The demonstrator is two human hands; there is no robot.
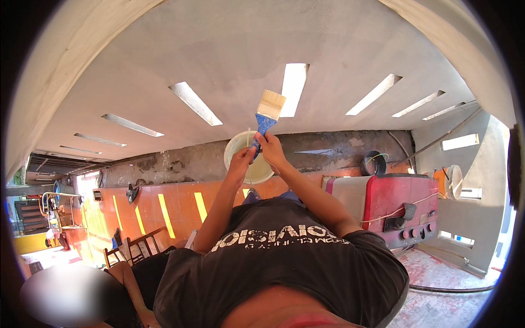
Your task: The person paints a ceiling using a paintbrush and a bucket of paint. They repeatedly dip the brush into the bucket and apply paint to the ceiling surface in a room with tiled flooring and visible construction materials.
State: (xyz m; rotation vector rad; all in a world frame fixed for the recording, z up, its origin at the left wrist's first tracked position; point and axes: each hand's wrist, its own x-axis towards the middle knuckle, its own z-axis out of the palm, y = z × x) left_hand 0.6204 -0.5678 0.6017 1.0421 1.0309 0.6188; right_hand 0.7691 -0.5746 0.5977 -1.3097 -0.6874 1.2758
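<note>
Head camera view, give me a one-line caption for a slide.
Both hands, left hand and right hand, grip a blue-handled paintbrush raised toward a grey ceiling, beside a pale round bucket.

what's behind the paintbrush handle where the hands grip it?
A pale round bucket sits behind the hands, its rim showing on both sides. The left hand and right hand cover the lower handle of the paintbrush and the bucket's middle; its contents can't be seen.

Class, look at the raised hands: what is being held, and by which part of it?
A paintbrush with pale bristles, held by its blue handle. Both the left hand and the right hand close on the handle's lower end; bristles point up.
</note>
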